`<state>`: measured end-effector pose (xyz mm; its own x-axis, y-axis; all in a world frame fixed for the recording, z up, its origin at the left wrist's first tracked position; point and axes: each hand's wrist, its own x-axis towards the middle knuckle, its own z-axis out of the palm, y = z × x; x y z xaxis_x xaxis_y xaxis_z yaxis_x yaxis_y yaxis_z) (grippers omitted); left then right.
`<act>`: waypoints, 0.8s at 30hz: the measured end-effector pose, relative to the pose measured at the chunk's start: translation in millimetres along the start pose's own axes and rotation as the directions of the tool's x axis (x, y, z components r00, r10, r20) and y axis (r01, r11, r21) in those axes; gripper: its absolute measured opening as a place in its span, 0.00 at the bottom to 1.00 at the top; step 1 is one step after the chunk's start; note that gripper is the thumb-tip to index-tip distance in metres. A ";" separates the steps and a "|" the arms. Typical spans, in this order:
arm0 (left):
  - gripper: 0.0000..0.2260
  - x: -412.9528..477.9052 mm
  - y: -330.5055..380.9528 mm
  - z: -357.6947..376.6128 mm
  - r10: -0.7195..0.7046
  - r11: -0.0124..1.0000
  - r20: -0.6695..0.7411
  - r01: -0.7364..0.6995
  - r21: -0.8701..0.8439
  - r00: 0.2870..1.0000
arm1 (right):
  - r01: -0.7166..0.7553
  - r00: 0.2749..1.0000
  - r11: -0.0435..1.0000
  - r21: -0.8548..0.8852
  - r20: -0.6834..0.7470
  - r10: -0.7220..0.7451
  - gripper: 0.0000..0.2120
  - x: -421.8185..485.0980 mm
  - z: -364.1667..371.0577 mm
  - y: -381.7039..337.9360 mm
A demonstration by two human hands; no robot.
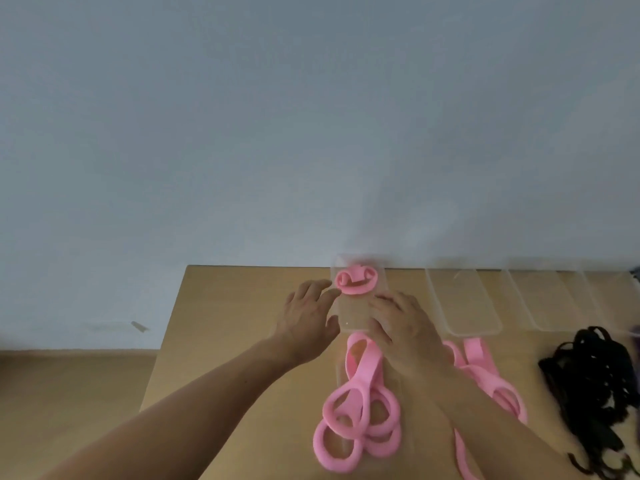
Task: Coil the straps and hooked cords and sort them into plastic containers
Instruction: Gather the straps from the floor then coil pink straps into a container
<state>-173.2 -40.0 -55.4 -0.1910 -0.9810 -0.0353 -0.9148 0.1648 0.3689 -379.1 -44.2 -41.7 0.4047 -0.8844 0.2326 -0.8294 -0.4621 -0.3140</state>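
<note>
The coiled pink strap (356, 283) sits at the far end of the clear container (349, 315), which runs lengthwise away from me between my spread, empty left hand (308, 317) and right hand (401, 327), while the loose pink straps (360, 403) lie nearer me on the worktop (225, 323).

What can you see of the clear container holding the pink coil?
The clear container is a shallow see-through plastic tub, rectangular with rounded corners, lengthwise at the far edge of the table. A coiled pink strap sits in its far end. The left hand touches its left rim; the right hand rests on its right side.
</note>
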 end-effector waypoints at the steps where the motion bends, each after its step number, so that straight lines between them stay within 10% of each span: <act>1: 0.23 -9.7 0.0 1.1 0.006 1.000 0.007 -0.006 -0.021 1.000 | -0.027 1.000 1.000 0.007 0.000 0.027 0.11 -13.4 0.6 -5.7; 8: 0.23 -67.6 0.4 17.0 0.037 0.993 0.111 -0.024 -0.117 0.993 | -0.451 0.861 0.882 0.136 0.327 0.389 0.08 -83.3 12.9 -34.1; 13: 0.21 -91.2 -2.1 19.7 0.034 0.990 0.244 0.001 -0.140 0.969 | -0.206 0.906 0.977 0.049 0.388 0.171 0.24 -108.1 27.9 -48.6; 24: 0.18 -95.8 26.1 -9.0 -0.069 0.938 0.233 0.142 -0.317 0.970 | 0.043 0.986 0.994 0.104 0.156 -0.059 0.09 -104.3 -0.5 -28.6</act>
<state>-175.6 57.4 -34.1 -0.2053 -0.9390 -0.2759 -0.7722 -0.0178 0.6352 -397.7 61.2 -56.5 0.5080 -0.8550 0.1045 -0.7667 -0.5041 -0.3975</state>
